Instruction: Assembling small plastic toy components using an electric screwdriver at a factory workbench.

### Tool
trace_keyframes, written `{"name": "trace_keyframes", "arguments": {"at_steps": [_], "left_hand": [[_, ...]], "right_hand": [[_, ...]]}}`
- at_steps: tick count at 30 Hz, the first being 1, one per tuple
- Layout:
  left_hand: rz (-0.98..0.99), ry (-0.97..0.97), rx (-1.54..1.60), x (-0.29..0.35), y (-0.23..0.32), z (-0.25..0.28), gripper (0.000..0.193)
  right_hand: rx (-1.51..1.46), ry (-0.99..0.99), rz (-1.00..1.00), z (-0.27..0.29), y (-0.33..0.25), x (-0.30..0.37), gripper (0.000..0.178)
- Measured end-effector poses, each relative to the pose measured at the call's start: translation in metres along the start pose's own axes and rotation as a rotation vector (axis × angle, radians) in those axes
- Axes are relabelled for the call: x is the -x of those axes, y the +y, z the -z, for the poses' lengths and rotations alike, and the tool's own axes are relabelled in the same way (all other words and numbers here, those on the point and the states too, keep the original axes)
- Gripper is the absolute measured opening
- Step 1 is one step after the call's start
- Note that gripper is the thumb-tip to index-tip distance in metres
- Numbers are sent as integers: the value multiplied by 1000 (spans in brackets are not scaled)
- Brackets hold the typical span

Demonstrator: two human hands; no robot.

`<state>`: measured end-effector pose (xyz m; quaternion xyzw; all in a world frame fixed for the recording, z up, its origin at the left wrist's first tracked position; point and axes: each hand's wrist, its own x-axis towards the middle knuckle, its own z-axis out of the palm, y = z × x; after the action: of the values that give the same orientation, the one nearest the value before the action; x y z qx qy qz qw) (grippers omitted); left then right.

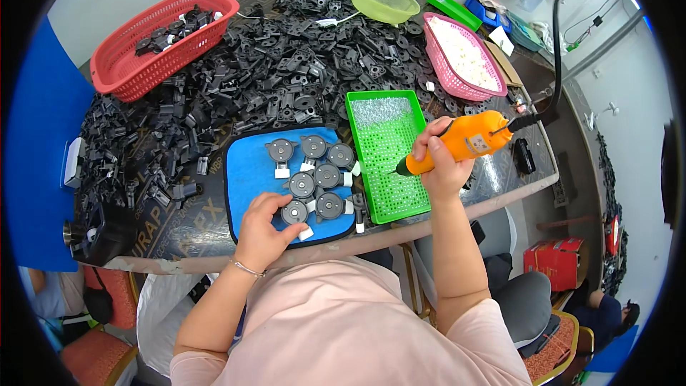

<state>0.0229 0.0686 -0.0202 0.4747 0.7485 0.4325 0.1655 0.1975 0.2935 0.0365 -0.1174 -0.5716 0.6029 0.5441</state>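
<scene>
My right hand is wrapped round an orange electric screwdriver, its dark tip pointing left over a green perforated tray. Small silver screws lie heaped at the far end of that tray. Thumb and fingers of my left hand are closed about a round black part with a white tab, at the near edge of a blue mat. Several similar round black parts with white tabs lie grouped on the mat, next to the tray.
Loose black plastic pieces cover much of the table. Behind stand a red basket, a yellow-green bowl and a pink basket of white pieces. A black cable hangs down to the screwdriver. Seated people are partly visible beyond the table.
</scene>
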Motion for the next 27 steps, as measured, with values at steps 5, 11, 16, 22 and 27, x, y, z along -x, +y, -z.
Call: {"name": "trace_keyframes", "arguments": {"at_steps": [5, 11, 16, 22, 27], "left_hand": [[-46, 22, -11, 3, -4, -3, 50], [-46, 22, -5, 4, -3, -2, 49], [-128, 48, -19, 3, -8, -5, 50], [-147, 65, -4, 5, -11, -6, 51], [-113, 49, 9, 4, -9, -5, 51]], "right_hand": [[7, 11, 1, -15, -13, -3, 21], [-290, -290, 35, -85, -25, 17, 22], [-167, -515, -44, -114, -8, 33, 24], [-165, -554, -101, -119, -2, 38, 21], [-195, -534, -166, -122, 2, 43, 20]]}}
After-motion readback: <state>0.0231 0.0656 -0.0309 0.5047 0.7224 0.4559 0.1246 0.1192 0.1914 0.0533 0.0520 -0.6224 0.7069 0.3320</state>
